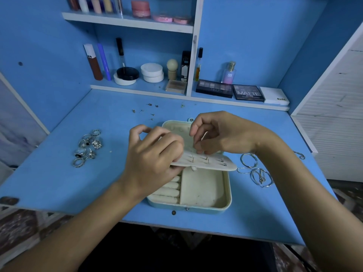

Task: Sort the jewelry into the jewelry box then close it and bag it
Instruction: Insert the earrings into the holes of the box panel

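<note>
Head view: the only camera I have, looking down at the blue desk (261,134).
Jewelry box: the jewelry box (225,195) lies open at frame centre, its lid tipped away toward the shelf.
Earring panel: a pale earring panel (225,165) spans the box, long axis left to right, with a few studs already seated in it.
Left hand: my left hand (153,154) grips the panel's left end, fingers curled over the top and thumb apparently beneath.
Right hand: my right hand (222,134) hovers just above the panel's middle, fingertips drawn narrow in a pinch; what looks like a thin earring post hangs from them, too fine to be sure.
Key relation: the panel sits directly below the right fingertips, so I judge the coming move is a short push straight down, the right hand nearer the free holes.
Loose studs: small studs (146,111) are scattered above the box, upper centre.
Rings: a cluster of rings (88,147) waits at the left.
Bangles: thin bangles (255,169) lie at the right, beside the box.
Progress: early, in my judgement; most pieces are unsorted.
</note>
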Available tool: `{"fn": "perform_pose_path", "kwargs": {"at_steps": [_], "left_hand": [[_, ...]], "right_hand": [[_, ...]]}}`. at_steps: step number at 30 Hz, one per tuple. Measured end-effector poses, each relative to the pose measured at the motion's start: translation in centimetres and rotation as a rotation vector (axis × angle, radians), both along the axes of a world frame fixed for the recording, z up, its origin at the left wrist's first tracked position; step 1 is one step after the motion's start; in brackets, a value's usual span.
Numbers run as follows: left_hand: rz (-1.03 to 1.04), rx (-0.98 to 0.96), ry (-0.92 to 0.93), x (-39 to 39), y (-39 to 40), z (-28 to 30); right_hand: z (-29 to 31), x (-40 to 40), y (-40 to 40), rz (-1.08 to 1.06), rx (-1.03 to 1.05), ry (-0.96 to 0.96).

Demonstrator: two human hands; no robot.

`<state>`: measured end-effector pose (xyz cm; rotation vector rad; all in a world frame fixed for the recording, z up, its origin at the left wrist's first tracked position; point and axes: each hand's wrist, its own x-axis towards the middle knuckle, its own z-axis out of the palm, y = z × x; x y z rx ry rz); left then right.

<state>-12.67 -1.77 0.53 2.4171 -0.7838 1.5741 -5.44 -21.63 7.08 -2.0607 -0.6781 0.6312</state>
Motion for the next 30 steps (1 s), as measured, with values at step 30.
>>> {"fn": "perform_pose_path", "kwargs": {"at_steps": [30], "left_hand": [[-0.017, -0.002, -0.030, 0.28, 0.12, -0.59]], "right_hand": [[0.48, 0.14, 0.84, 0.097, -0.148, -0.092]]}}
